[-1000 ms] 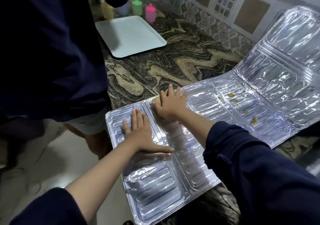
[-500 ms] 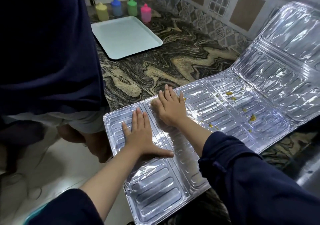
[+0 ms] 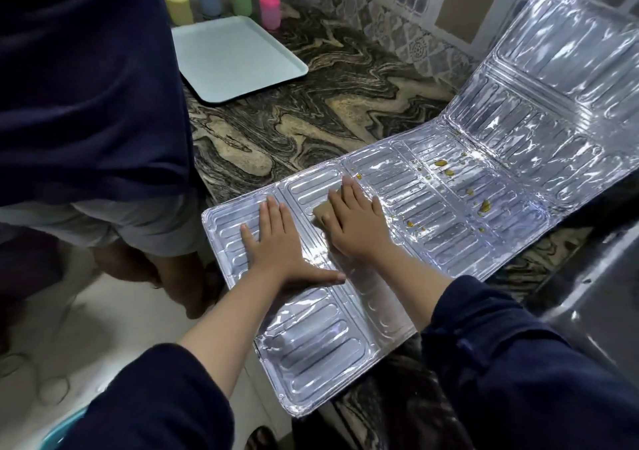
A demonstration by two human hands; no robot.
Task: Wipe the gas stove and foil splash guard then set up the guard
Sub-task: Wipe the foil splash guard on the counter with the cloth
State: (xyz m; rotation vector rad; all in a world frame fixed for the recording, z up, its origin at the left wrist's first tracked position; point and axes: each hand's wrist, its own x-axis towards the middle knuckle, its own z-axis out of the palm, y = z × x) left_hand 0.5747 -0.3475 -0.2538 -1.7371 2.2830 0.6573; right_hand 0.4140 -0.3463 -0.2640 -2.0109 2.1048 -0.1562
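1. Flat across the marbled desk (image 3: 311, 110) lies the foil splash guard (image 3: 432, 214), its far panels rising against the tiled wall and its near end overhanging the edge.
2. Left hand (image 3: 276, 242) presses on the near panel, fingers straight and spread.
3. Right hand (image 3: 356, 221) lies flat over a tan cloth (image 3: 321, 212), pressing it to the foil.
4. Yellowish spots (image 3: 484, 205) dot the middle panel.
5. Beyond, a pale tray (image 3: 235, 58) sits near four coloured bottles (image 3: 269, 8).

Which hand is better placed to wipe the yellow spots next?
Right. The right hand already presses the cloth flat on the guard, and the spots lie just to its right. The left hand steadies the guard's near panel.
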